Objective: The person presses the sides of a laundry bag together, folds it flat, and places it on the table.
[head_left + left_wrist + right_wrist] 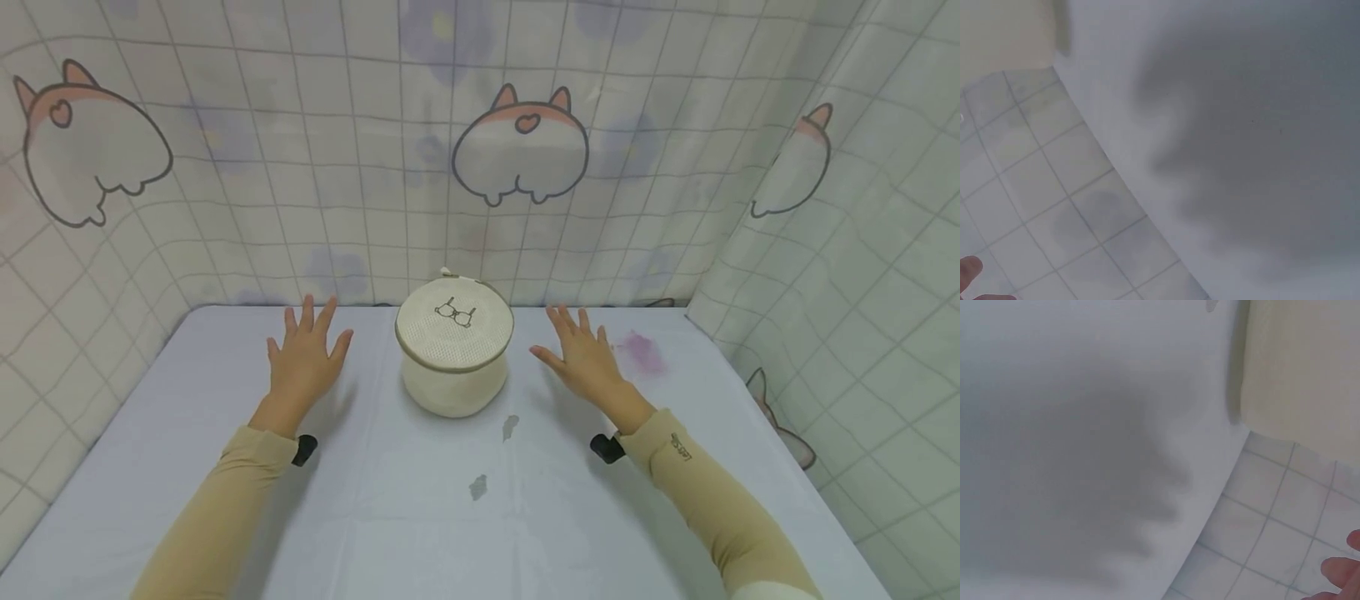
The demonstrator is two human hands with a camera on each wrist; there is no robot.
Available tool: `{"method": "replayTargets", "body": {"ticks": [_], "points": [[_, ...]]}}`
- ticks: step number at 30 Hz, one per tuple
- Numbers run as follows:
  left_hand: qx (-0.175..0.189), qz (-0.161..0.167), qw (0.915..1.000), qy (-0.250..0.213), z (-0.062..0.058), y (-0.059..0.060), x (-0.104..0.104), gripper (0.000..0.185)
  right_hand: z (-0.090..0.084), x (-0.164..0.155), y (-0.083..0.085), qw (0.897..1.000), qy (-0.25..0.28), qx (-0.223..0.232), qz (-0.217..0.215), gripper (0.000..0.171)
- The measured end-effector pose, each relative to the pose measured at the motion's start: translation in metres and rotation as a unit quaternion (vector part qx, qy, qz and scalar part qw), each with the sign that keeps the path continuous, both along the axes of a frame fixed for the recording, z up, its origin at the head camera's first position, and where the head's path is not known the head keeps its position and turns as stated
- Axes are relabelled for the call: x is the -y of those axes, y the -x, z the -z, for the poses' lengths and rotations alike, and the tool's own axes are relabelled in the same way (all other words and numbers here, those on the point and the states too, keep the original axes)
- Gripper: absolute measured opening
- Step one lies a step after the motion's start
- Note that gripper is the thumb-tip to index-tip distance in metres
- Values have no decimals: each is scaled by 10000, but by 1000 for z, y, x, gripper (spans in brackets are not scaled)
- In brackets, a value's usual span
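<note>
A round cream fabric bag (454, 387) with a mesh lid, a zipper rim and a drawing of glasses on top stands near the back of the table. To its left, my left hand (302, 358) is held above the table with fingers spread, touching nothing. My right hand (588, 358) hovers on the bag's other side, fingers also spread and holding nothing. In the left wrist view the bag's side (1004, 31) shows at the upper left corner. The right wrist view shows its side (1304, 375) at the upper right, with several fingertips (1340, 572) at the lower right.
The table (390, 517) has a white cover with two grey patches (478, 487) in front of the bag and a pink stain (642, 352) by the right hand. A checked curtain (315, 150) with animal drawings encloses the back and both sides.
</note>
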State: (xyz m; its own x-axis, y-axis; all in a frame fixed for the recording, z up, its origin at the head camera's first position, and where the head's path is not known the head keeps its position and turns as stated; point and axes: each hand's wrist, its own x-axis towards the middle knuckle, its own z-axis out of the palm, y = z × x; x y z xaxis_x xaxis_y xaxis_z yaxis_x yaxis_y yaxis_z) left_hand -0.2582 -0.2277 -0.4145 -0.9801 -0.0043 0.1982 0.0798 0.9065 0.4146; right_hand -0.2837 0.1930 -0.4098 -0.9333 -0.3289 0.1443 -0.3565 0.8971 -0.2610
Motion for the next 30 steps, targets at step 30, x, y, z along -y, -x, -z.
{"method": "replayTargets", "body": {"ticks": [30], "points": [[-982, 508, 9751, -1921, -6, -5, -20, 49, -16, 22, -13, 9936, 1107, -90, -198, 60]]}}
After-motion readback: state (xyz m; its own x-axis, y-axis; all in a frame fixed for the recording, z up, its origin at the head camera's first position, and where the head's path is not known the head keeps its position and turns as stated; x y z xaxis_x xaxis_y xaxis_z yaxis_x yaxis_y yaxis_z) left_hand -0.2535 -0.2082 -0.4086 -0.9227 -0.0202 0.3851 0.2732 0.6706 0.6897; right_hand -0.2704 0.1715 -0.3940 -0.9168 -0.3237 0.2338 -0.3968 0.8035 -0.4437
